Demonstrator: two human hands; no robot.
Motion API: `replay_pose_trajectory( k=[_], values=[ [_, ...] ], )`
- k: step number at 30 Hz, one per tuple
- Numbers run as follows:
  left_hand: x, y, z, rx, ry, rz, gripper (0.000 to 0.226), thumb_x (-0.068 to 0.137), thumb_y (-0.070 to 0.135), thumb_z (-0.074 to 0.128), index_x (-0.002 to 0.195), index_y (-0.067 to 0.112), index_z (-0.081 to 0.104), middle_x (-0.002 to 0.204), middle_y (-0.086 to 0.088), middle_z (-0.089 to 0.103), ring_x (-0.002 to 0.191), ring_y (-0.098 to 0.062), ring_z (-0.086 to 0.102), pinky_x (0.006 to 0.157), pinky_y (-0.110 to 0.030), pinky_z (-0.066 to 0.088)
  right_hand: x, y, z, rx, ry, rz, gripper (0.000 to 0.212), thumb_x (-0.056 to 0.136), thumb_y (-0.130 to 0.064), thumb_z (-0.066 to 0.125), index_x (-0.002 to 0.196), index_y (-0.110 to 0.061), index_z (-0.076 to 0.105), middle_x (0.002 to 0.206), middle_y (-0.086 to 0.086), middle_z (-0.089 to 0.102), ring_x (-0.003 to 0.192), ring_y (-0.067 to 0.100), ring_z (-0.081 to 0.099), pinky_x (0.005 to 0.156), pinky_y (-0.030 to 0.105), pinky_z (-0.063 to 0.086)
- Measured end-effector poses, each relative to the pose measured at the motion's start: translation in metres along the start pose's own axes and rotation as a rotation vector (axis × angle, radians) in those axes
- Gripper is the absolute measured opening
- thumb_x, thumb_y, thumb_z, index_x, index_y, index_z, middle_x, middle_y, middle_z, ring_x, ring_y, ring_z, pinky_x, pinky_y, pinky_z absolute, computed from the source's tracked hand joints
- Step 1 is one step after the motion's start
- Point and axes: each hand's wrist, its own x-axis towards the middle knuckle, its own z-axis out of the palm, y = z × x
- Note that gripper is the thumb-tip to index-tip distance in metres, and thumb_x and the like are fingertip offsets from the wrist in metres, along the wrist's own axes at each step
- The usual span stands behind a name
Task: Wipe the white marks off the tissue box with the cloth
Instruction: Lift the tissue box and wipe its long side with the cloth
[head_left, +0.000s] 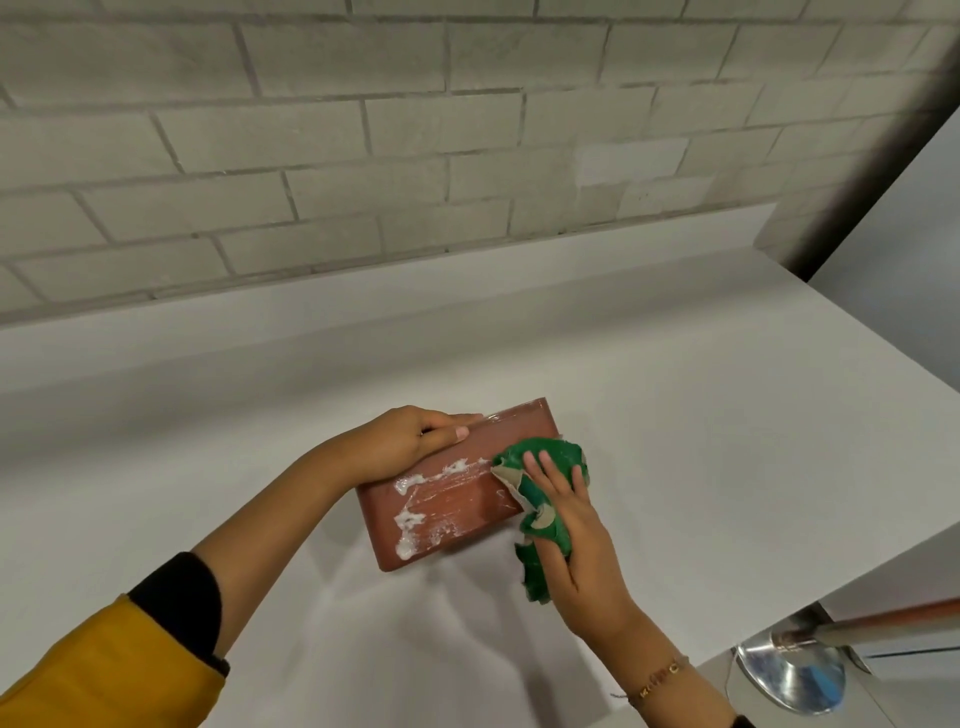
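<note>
A reddish-brown tissue box (457, 499) lies flat on the white counter (675, 415), turned at an angle. White smears (415, 512) run across its top and down its near left part. My left hand (405, 441) grips the box's far left edge, thumb on top. My right hand (566, 514) presses a crumpled green cloth (540, 488) against the box's right end, fingers spread over the cloth. Part of the cloth hangs down beside the box toward me.
A grey brick wall (363, 156) rises behind the counter. At the lower right, past the counter's edge, a shiny metal fitting with a rod (810, 654) sticks out. A white panel (909, 223) stands at the right.
</note>
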Motion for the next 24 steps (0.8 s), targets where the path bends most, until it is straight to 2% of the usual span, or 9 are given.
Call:
replay_pose_trajectory(
  k=[2,3,5,9,14,16,18,21,24],
  values=[
    [0.0,-0.002,0.001,-0.004,-0.001,-0.011,0.039,0.09,0.058,0.042,0.106,0.034,0.068,0.107,0.016,0.07,0.078,0.005,0.067,0.07,-0.015,0.049,-0.005,-0.001,-0.005,0.18,0.039,0.13,0.048,0.087,-0.026,0.037,0.132,-0.039,0.046,0.129,-0.021,0.055,0.124,0.012,0.048,0.109,0.033,0.033],
    [0.0,-0.002,0.001,-0.007,-0.001,-0.013,0.038,0.09,0.059,0.042,0.105,0.036,0.068,0.108,0.018,0.069,0.079,0.006,0.067,0.071,-0.015,0.049,-0.006,-0.002,-0.007,0.292,0.081,0.21,0.041,0.085,-0.029,0.038,0.119,-0.043,0.055,0.106,-0.021,0.065,0.103,0.009,0.057,0.092,0.033,0.046],
    [-0.001,0.0,0.002,-0.024,0.001,-0.013,0.033,0.09,0.058,0.042,0.1,0.041,0.068,0.108,0.027,0.067,0.08,0.009,0.066,0.072,-0.015,0.048,-0.005,-0.002,-0.007,0.478,0.215,0.292,0.029,0.086,-0.028,0.04,0.102,-0.039,0.062,0.085,-0.015,0.069,0.077,0.004,0.061,0.068,0.025,0.052],
    [-0.007,0.005,0.002,-0.054,-0.016,-0.004,0.023,0.091,0.056,0.043,0.083,0.055,0.065,0.088,0.057,0.052,0.077,0.023,0.059,0.068,-0.01,0.043,0.008,-0.007,0.001,0.584,0.341,0.314,0.035,0.093,-0.019,0.034,0.116,-0.031,0.057,0.107,-0.019,0.068,0.097,0.001,0.063,0.078,0.011,0.049],
    [-0.001,-0.002,0.002,-0.016,0.03,-0.014,0.035,0.091,0.056,0.042,0.099,0.035,0.069,0.095,0.017,0.072,0.073,0.005,0.067,0.068,-0.016,0.049,0.018,-0.008,0.005,0.492,0.212,0.336,0.042,0.091,-0.023,0.035,0.131,-0.022,0.048,0.118,-0.014,0.064,0.113,0.007,0.058,0.09,0.022,0.05],
    [0.001,-0.004,0.002,0.004,0.031,-0.014,0.038,0.091,0.056,0.041,0.102,0.032,0.068,0.098,0.009,0.073,0.073,0.002,0.068,0.069,-0.017,0.051,0.014,-0.005,0.005,0.392,0.138,0.327,0.046,0.09,-0.026,0.035,0.136,-0.031,0.042,0.138,-0.011,0.051,0.134,0.018,0.04,0.109,0.039,0.037],
    [0.002,-0.005,0.002,0.005,0.03,-0.015,0.039,0.091,0.057,0.041,0.102,0.032,0.068,0.099,0.008,0.073,0.073,0.002,0.068,0.071,-0.018,0.051,0.008,-0.001,0.003,0.304,0.058,0.257,0.048,0.088,-0.031,0.035,0.132,-0.048,0.04,0.141,-0.022,0.043,0.141,0.016,0.028,0.115,0.037,0.026],
    [0.001,-0.004,0.001,-0.024,0.03,-0.02,0.033,0.091,0.057,0.041,0.096,0.039,0.069,0.098,0.028,0.07,0.076,0.009,0.066,0.07,-0.015,0.048,-0.001,0.007,-0.005,0.254,0.009,0.201,0.047,0.085,-0.031,0.035,0.126,-0.053,0.047,0.128,-0.027,0.055,0.127,0.007,0.045,0.107,0.031,0.038],
    [-0.004,0.002,0.002,-0.059,0.013,-0.019,0.027,0.092,0.055,0.042,0.079,0.055,0.066,0.083,0.057,0.053,0.075,0.021,0.06,0.065,-0.009,0.043,0.001,0.009,-0.006,0.404,0.155,0.257,0.031,0.085,-0.03,0.038,0.104,-0.038,0.061,0.091,-0.023,0.068,0.085,0.0,0.062,0.073,0.026,0.053]
  ],
)
